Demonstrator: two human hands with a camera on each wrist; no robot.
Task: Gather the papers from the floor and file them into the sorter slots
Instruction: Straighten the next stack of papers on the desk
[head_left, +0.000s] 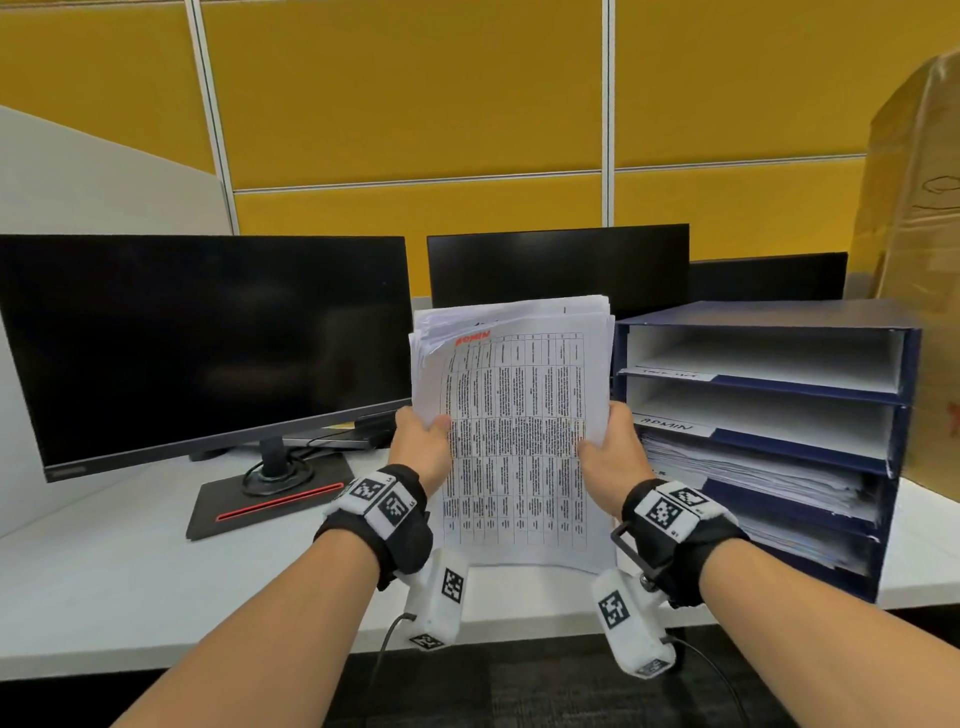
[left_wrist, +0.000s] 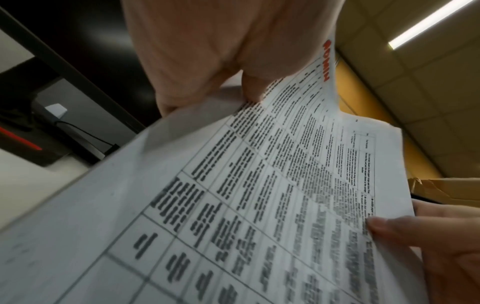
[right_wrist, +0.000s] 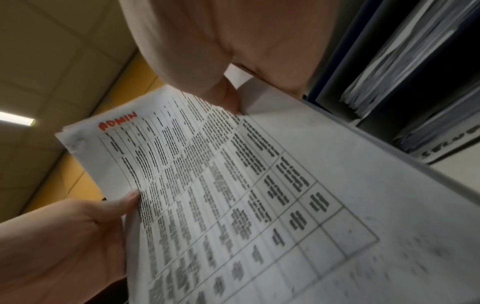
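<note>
I hold a stack of white papers (head_left: 519, 426) upright above the desk, its top sheet a printed table headed "ADMIN" in red. My left hand (head_left: 421, 441) grips the stack's left edge, thumb on the front. My right hand (head_left: 608, 447) grips the right edge the same way. The left wrist view shows the papers (left_wrist: 259, 185) under my left hand (left_wrist: 221, 61), and the right wrist view shows the papers (right_wrist: 233, 185) below my right hand (right_wrist: 221, 51). The dark blue sorter (head_left: 904, 395) stands just right of the stack. Its upper two slots look empty and its lower slots hold papers. One shelf is labelled "ADMIN" (head_left: 667, 425).
Three dark monitors stand behind: a large one (head_left: 202, 348) at the left on a black stand (head_left: 270, 499), another (head_left: 558, 270) behind the papers. A cardboard box (head_left: 919, 260) rises at the right. The white desk (head_left: 130, 582) has its front edge near my forearms.
</note>
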